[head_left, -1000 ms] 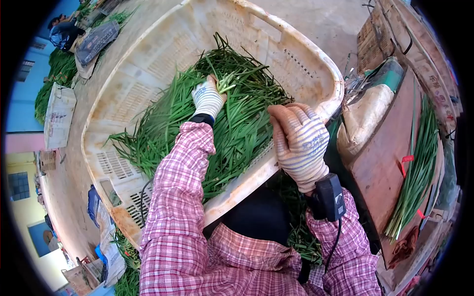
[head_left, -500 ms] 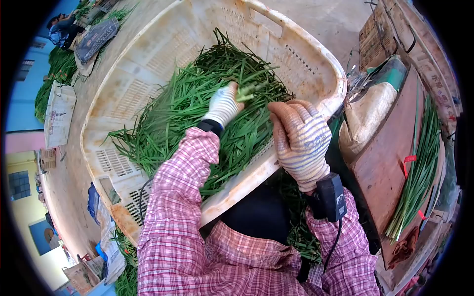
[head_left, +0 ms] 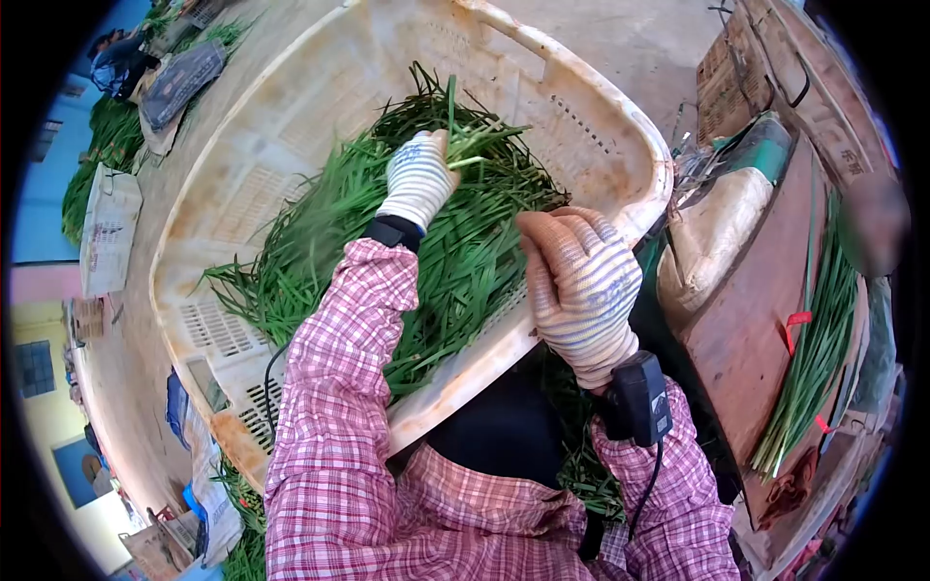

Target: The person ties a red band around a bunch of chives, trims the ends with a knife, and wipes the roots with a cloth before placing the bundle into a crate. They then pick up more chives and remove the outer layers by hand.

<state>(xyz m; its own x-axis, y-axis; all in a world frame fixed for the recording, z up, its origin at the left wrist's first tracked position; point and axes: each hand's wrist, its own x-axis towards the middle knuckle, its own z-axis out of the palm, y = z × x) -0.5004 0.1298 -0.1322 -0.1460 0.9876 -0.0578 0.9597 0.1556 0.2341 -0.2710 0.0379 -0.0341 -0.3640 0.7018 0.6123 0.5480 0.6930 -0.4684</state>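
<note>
Gripped a small bunch of green stems (head_left: 473, 145) in the left hand (head_left: 417, 184), pinching near the pale ends, above the leafy pile (head_left: 470, 261) inside the white crate (head_left: 593, 160). Had just shifted left, widening the gap from the right hand (head_left: 586, 290) and keeping the bunch separate. Held the right fingers curled close together beside the crate; could not tell about anything pinched there. Noticed a red-tied bundle (head_left: 821, 334) on the brown surface (head_left: 727, 320); found glove print (head_left: 412, 153) and board lettering (head_left: 851, 158) illegible.

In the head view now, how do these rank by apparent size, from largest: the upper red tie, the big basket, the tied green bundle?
1. Big basket
2. Tied green bundle
3. Upper red tie
</note>
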